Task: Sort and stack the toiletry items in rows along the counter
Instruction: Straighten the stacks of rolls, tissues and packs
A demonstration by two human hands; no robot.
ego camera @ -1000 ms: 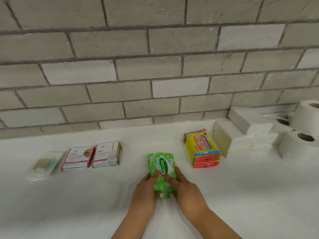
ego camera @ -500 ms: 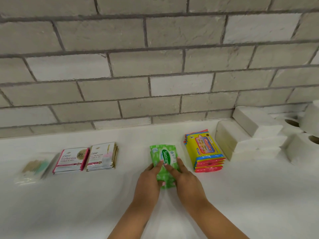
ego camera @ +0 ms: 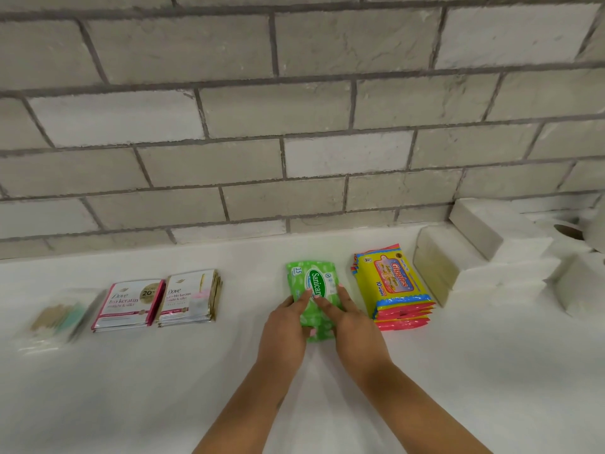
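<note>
We look down on a white counter point(ego camera: 131, 388), smooth and matte, that runs left to right under a wall of pale grey bricks point(ego camera: 294, 103) with darker grey joints. The counter meets the wall in a straight line behind the goods.

Along that back strip the things lie in a row. At far left we see a clear bag point(ego camera: 54, 317), blurred, with tan and teal shapes inside. Next come 2 stacks of Dove sachets side by side and touching: a pink-edged stack point(ego camera: 126, 304) and a gold-edged stack point(ego camera: 190, 298). Right of the middle is a stack of yellow wipe packs point(ego camera: 391, 285) with red and blue trim, marked 10 wipes. Beyond it are white folded tissue blocks point(ego camera: 491, 257) piled in steps, and at the far right edge part of a toilet roll point(ego camera: 586, 231).

The green wipe pack point(ego camera: 311, 283) lies flat on the counter between the sachets and the yellow packs, near the yellow ones but apart. It is bright green with white specks, a dark green oval label and a 15 in its corner.

Our left hand point(ego camera: 284, 326) and right hand point(ego camera: 352, 322) rest on its near half, fingers straight and close together, pressing down on top.
</note>
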